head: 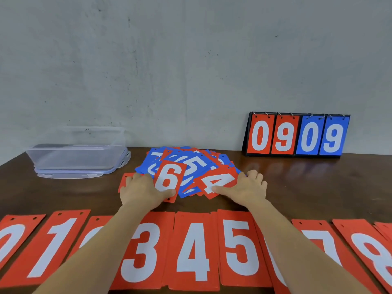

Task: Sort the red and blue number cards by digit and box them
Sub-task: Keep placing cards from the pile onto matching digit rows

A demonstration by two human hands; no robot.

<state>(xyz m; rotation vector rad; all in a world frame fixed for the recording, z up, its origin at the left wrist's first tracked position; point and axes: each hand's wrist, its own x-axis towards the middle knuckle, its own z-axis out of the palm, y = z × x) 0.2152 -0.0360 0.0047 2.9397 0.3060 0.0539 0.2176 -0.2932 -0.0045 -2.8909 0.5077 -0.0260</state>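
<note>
Nearby, clear box (78, 160); left fingers (169, 193) pinch red 6 (169, 177), right fingers (218, 189) red 4 (219, 179), atop pile (191, 162).

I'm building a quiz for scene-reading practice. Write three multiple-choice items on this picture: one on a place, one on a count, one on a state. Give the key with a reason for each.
1. Where does the clear box stand on the table?
A. far left
B. far right
C. at the near edge

2. How many faces of the scoreboard are blue?
A. one
B. four
C. two

3. What does the left hand hold?
A. nothing
B. the red 6 card
C. a pen

Key:
1 A: it sits at the table's far left.
2 C: only the blue 0 and blue 9 are blue.
3 B: its thumb lies on the 6's face, while the right hand holds the red 4 card.
</note>
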